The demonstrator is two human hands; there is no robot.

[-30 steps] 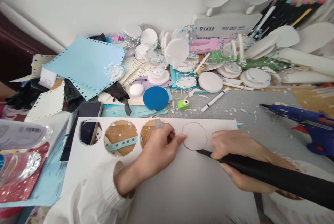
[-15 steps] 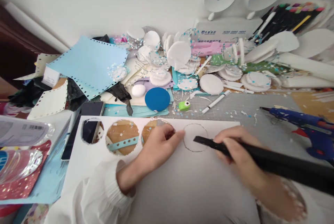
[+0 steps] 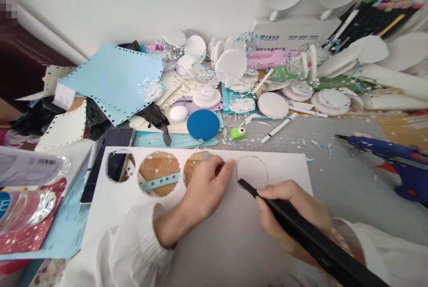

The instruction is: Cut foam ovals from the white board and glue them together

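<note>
A white board (image 3: 214, 247) lies in front of me, with several round holes cut along its far edge. To the right of the holes, a circle outline (image 3: 251, 157) marks the board's surface. My left hand (image 3: 209, 186) rests at the third hole, fingers curled down and thumb on the board, holding it. What its fingertips touch is hidden. In a pen-like grip, my right hand (image 3: 294, 215) holds a long black stick-shaped tool (image 3: 301, 233). Its narrow flat tip is at the lower left part of the outline; I cannot tell whether it touches.
Behind the board are a blue disc (image 3: 203, 125), a green hole punch (image 3: 238, 133) and a white pen (image 3: 278, 129). A blue glue gun (image 3: 384, 153) lies right. White discs (image 3: 230, 65) pile up along the wall. A phone (image 3: 110, 162) lies partly under the board's left side.
My right hand has brought the black tool left and nearer to me, its tip moving from inside the outline to its lower left. My left hand stays by the third hole.
</note>
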